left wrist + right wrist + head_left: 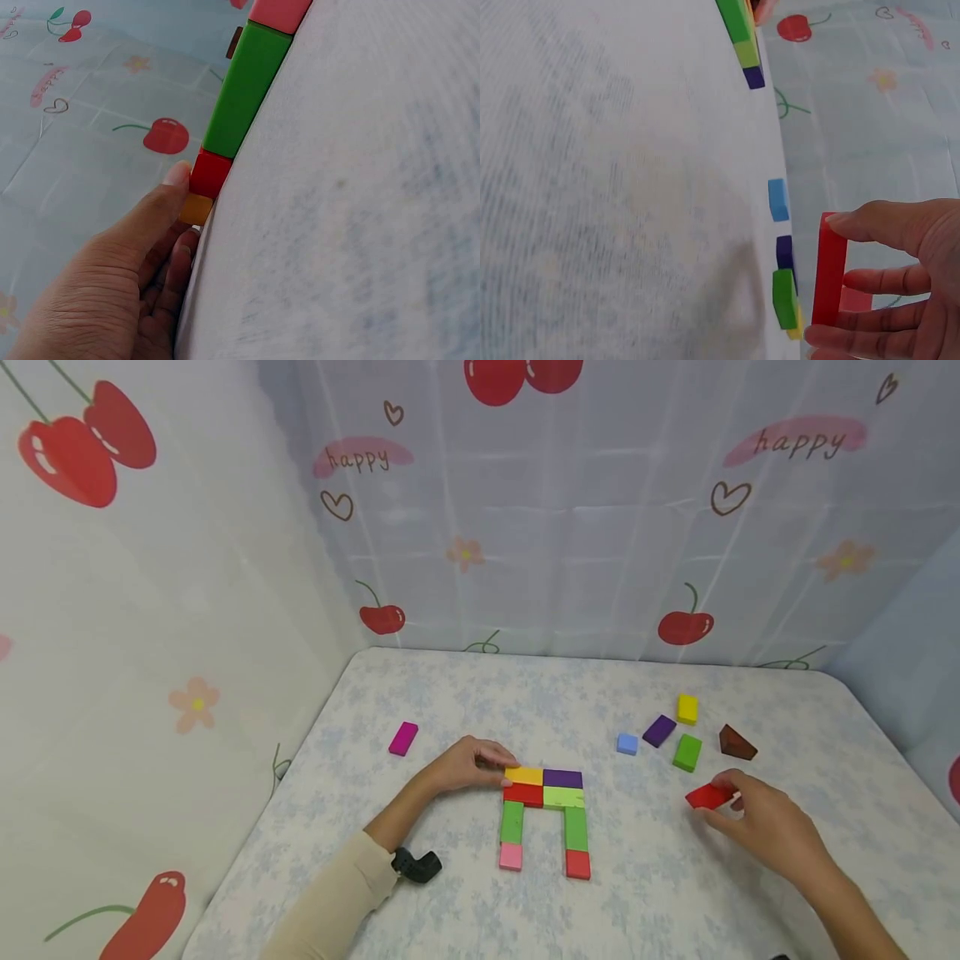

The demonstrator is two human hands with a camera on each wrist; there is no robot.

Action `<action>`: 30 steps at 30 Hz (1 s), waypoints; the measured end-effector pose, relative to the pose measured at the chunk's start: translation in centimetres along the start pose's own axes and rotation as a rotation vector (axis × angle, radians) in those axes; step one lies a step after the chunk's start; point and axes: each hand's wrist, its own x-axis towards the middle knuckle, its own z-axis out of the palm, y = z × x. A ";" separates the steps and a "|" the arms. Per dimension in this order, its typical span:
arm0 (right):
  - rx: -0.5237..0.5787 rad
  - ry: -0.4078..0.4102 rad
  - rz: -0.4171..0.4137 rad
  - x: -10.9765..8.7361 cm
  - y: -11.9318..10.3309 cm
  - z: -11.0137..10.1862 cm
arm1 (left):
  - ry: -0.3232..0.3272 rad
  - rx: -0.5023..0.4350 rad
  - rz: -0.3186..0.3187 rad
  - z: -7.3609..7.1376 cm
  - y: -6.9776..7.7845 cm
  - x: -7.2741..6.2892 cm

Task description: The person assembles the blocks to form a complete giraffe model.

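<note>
Right fingers [889, 281] pinch red block [829, 270]; edge grip could slip. Left fingers [491, 753] touch orange block [525, 775], pinch unclear; a nudge could open gaps.

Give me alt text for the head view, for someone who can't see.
A person's right hand holds a red block over a patterned table, while their left hand touches the orange block at the top-left corner of a flat, two-legged shape of colored blocks. Beyond the right hand lie five loose blocks; a magenta one lies to the left.
</note>
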 end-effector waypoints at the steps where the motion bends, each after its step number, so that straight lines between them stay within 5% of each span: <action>1: 0.012 0.007 -0.020 0.0 -0.5 0.0 | 0.002 0.003 0.001 0.0 0.0 0.0; 12: 0.042 0.054 -0.208 0.6 -4.9 1.4 | 0.004 0.015 -0.016 -0.1 0.2 0.0; 30: -0.020 0.032 -0.373 4.5 -7.5 4.6 | 0.004 -0.010 0.006 -0.1 0.0 0.1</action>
